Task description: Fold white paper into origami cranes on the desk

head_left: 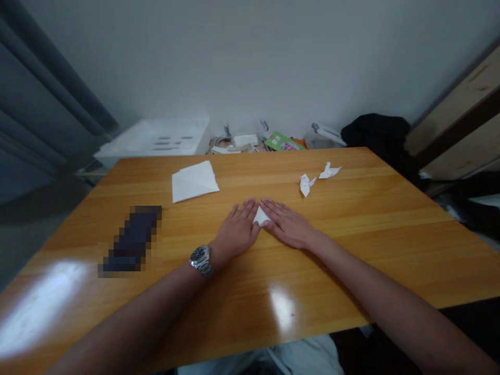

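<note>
A small folded piece of white paper lies on the wooden table, its triangular part showing between my hands. My left hand, with a metal watch at the wrist, lies flat over the paper's left side, fingers stretched forward. From the other side my right hand rests flat on its right edge, fingers also extended. Both thumbs are close to the paper's near edge. The parts of the paper under my palms and fingers are hidden.
Two folded white paper birds stand at the back right. A stack of white paper sheets lies back left. Nearer on the left is a dark blurred-out object. Beyond the far edge are a white tray and a green booklet.
</note>
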Demonstrator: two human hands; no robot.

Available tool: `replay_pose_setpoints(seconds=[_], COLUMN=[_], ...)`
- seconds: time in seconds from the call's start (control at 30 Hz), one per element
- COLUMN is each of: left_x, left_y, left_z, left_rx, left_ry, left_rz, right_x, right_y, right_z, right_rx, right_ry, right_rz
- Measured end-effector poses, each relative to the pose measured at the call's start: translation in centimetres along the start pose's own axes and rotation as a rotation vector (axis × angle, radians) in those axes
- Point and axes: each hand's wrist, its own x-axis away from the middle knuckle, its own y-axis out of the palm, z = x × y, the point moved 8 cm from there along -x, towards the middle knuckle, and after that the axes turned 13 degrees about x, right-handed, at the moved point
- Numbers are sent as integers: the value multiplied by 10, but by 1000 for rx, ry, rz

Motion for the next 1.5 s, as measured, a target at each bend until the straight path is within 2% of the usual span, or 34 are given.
replay_pose_setpoints(seconds=[0.33,0.6,0.8,0.9,1.0,1.13,1.3,1.5], left_x=[4,32,34,31,28,25,25,27], left_y=[-6,-22,-20,-23,-27,-21,-11,-12], left_z=[-2,-38,-44,-42,-31,-12,-5,-6], left_rx=[-7,-7,24,44,51,64,47,30], left_ry=[19,-57,-138,-147,-57,56,53,39], left_rz=[-31,-49,-58,-32,-3,-51,-82,-51], right_x=[0,0,-2,-2,-2,-2,-3,-2], right_y=[-3,-2,-2,-3,-3,-4,-4,-2], right_z=[0,0,-1,-2,-3,-3,-3,-2], right_rx=[19,13,22,26,25,24,24,24], right_ry=[20,29,60,67,64,64,70,75], right_rz=[12,22,-4,8,20,30,24,8])
